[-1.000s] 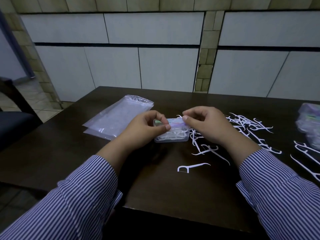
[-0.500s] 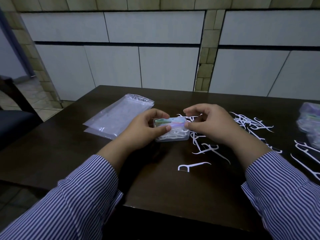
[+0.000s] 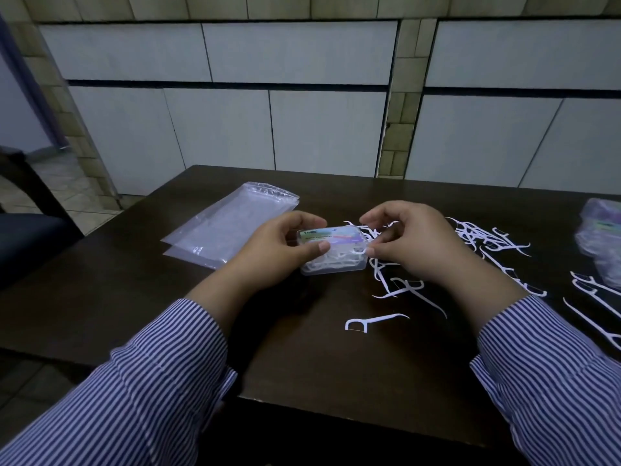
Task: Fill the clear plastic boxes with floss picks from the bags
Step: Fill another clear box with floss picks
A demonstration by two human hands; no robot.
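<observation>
A small clear box (image 3: 331, 252) full of white floss picks is held just above the dark table (image 3: 302, 358), near its middle. The left end of the box is gripped by the left hand (image 3: 279, 250), with the thumb on the near side and the fingers curled over the far side. The right end of the box is pinched by the right hand (image 3: 413, 243); its thumb and fingers are bent around that end. A colored label is seen on the box lid.

Loose floss picks (image 3: 484, 240) are spread on the table to the right of the box. One single pick (image 3: 373, 321) is lying alone, nearer the table's front edge. Flat clear bags (image 3: 232, 223) are stacked to the left of the box. A blurry pile of filled boxes (image 3: 601, 243) is seen at the far right edge. Striped sleeves (image 3: 161, 381) are worn on both arms.
</observation>
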